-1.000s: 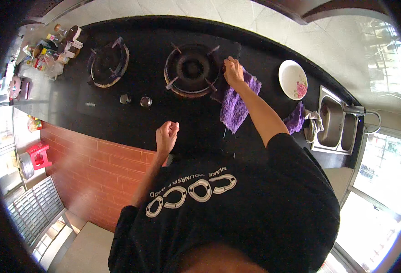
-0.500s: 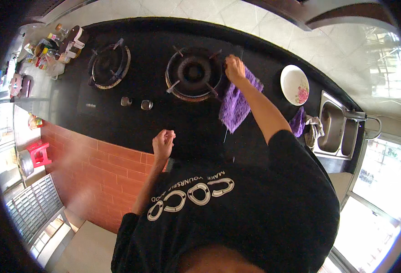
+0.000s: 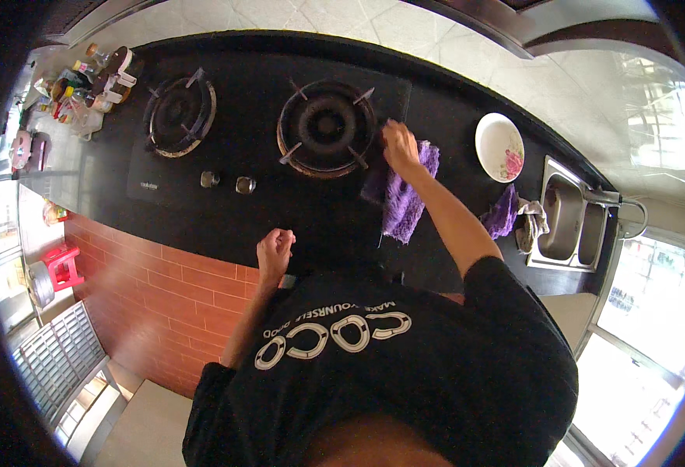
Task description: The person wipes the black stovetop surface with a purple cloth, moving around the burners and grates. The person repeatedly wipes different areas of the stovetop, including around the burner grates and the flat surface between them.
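My right hand (image 3: 399,145) is closed on a fuzzy purple cleaning cloth (image 3: 404,206) beside the right-hand burner (image 3: 327,128). Most of the cloth trails from the hand toward me, lying over the right part of the black stovetop (image 3: 257,140). Over the front edge of the counter, my left hand (image 3: 275,253) hovers with its fingers curled in; I see nothing in it. Two round knobs, a left knob (image 3: 210,180) and a right knob (image 3: 245,185), sit on the stovetop beyond that hand.
A second burner (image 3: 180,115) is at the left, with several bottles (image 3: 85,86) past it. On the right are a flowered white bowl (image 3: 498,144), another purple cloth (image 3: 502,214), a grey rag (image 3: 531,226) and a metal sink (image 3: 564,214) with a faucet (image 3: 630,206).
My right hand has drawn slightly nearer to me with the purple cloth, which has bunched and narrowed. My left hand stays curled in nearly the same place.
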Demonstrator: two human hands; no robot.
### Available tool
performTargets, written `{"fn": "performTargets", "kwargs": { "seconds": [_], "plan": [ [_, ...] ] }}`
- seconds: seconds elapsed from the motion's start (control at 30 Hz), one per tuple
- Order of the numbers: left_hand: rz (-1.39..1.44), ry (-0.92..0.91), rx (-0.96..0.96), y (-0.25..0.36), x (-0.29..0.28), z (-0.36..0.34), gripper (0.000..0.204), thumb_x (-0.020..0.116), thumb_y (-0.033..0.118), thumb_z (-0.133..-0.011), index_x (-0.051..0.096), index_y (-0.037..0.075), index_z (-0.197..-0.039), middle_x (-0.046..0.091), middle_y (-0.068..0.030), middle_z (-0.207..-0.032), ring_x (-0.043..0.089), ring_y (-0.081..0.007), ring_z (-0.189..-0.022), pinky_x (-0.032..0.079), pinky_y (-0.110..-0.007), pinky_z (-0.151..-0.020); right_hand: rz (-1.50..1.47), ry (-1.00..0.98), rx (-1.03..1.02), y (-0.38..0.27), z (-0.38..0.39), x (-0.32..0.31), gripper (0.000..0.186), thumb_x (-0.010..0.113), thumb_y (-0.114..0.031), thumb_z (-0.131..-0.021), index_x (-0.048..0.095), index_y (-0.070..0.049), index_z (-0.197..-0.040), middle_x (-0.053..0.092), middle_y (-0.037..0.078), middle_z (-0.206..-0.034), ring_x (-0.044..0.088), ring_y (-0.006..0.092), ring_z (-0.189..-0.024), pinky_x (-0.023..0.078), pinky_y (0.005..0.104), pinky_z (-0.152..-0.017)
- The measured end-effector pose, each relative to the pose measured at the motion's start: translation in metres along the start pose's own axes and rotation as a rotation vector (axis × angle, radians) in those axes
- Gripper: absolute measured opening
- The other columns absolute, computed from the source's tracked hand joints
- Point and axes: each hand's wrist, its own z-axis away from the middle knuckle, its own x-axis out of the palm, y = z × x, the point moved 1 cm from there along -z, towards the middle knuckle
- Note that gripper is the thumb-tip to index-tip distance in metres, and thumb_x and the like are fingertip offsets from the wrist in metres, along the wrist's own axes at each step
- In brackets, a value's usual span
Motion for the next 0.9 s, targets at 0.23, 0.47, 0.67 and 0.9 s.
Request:
{"fn": "performTargets", "kwargs": {
  "seconds": [0.23, 0.47, 0.67, 0.9],
  "plan": [
    [-0.024, 0.012, 0.012, 0.020, 0.009, 0.008, 0.023, 0.058, 0.019, -0.095, 0.062, -0.001, -0.085, 0.068, -0.0052, -0.077, 0.057, -0.0080, -0.054, 0.045, -0.024, -0.049, 0.050, -0.164, 0.120, 0.029, -0.088, 0.021, 0.029, 0.064, 0.002, -0.061, 0.060, -0.001, -0.090, 0.059, 0.017, -0.105, 0.056, 0.0406, -0.097, 0.051, 0.0461, -0.080],
    [-0.049, -0.013, 0.141, 0.040, 0.012, 0.006, 0.024, 0.061, 0.020, -0.091, 0.063, 0.001, -0.078, 0.068, -0.0089, -0.071, 0.063, -0.0165, -0.053, 0.046, -0.030, -0.049, -0.022, -0.208, 0.066, 0.013, -0.038, 0.012, 0.025, 0.061, 0.004, -0.065, 0.065, -0.001, -0.089, 0.059, 0.018, -0.114, 0.057, 0.0389, -0.099, 0.052, 0.0464, -0.084],
    [-0.186, -0.133, 0.331, 0.051, 0.028, 0.004, 0.022, 0.063, 0.021, -0.090, 0.064, 0.002, -0.078, 0.067, -0.0101, -0.071, 0.065, -0.0220, -0.059, 0.048, -0.032, -0.053, -0.228, -0.409, 0.192, -0.029, 0.035, -0.006, 0.028, 0.059, -0.006, -0.074, 0.068, -0.003, -0.100, 0.068, 0.015, -0.103, 0.064, 0.0332, -0.094, 0.052, 0.0409, -0.083],
    [-0.298, -0.341, 0.483, 0.067, 0.047, -0.001, 0.029, 0.070, 0.023, -0.085, 0.061, 0.004, -0.105, 0.067, -0.0089, -0.088, 0.066, -0.0199, -0.074, 0.051, -0.033, -0.064, -0.778, -0.768, 0.359, -0.061, 0.078, -0.072, 0.019, 0.065, -0.011, -0.081, 0.069, -0.003, -0.098, 0.068, 0.007, -0.092, 0.064, 0.0183, -0.087, 0.050, 0.0312, -0.074]
  ]
}}
